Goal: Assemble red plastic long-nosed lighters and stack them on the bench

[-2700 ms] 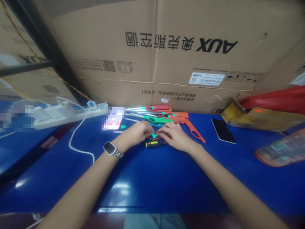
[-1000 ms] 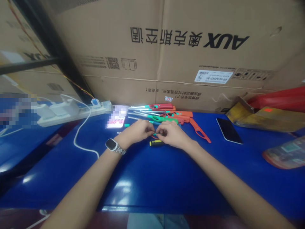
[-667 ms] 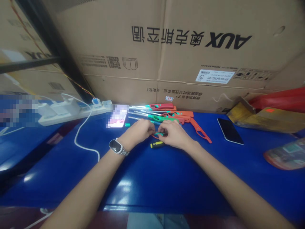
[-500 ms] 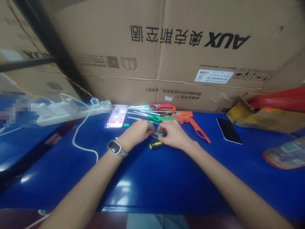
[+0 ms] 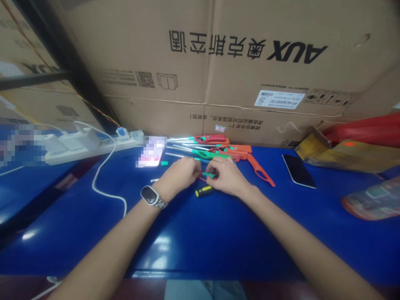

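My left hand (image 5: 179,175) and my right hand (image 5: 225,178) meet over the blue table (image 5: 200,233), fingers curled together on a small teal and red lighter part (image 5: 208,175). A watch (image 5: 150,195) sits on my left wrist. A black and yellow screwdriver (image 5: 203,191) lies on the table just under my right hand. Behind my hands lies a pile of long-nosed lighters (image 5: 218,149) in red, orange and green. An orange lighter shell (image 5: 260,171) lies to the right of my right hand.
A big cardboard box (image 5: 218,71) stands along the back. A lit phone (image 5: 150,153) lies left of the lighters, a dark phone (image 5: 298,171) at the right. A power strip (image 5: 78,143) with a white cable (image 5: 103,183) is at the left. Plastic packets (image 5: 371,200) lie at far right.
Both hands have stayed together on the small part, with only slight finger shifts. The view has drifted a little.
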### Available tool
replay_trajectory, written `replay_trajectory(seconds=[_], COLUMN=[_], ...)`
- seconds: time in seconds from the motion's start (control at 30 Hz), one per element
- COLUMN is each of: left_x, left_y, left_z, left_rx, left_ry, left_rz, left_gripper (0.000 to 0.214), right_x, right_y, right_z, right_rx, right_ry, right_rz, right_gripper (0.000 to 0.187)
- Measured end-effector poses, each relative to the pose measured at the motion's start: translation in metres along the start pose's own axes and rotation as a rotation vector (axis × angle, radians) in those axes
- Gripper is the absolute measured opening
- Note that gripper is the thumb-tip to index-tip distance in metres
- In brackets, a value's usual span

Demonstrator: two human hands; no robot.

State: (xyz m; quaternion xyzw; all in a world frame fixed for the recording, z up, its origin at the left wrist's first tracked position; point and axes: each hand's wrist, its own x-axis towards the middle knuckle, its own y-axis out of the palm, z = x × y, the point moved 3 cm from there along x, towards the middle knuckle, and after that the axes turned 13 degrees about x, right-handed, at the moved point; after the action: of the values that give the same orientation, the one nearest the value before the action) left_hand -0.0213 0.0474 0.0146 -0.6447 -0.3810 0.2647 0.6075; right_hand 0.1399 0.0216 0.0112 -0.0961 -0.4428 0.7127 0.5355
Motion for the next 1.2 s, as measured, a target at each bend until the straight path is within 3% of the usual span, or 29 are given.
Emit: replay_trajectory(seconds=[0.27,1.2], left_x=[0.0004,0.0014], left_y=[0.0021,0.0013], left_z=[0.0006,0.0002], left_rx=[-0.016,-0.040], left_ry=[-0.010,-0.074], left_rz=[-0.016,0.011], left_gripper=[0.017,0.018], right_x=[-0.0003,-0.0046], right_y=[0.0037,0.0085], right_z=[-0.0010,0.0018], right_rx=[-0.026,0.044], right_ry=[0.044,0.152], right_rz=[-0.069,-0.099], right_gripper=[0.005,0.007])
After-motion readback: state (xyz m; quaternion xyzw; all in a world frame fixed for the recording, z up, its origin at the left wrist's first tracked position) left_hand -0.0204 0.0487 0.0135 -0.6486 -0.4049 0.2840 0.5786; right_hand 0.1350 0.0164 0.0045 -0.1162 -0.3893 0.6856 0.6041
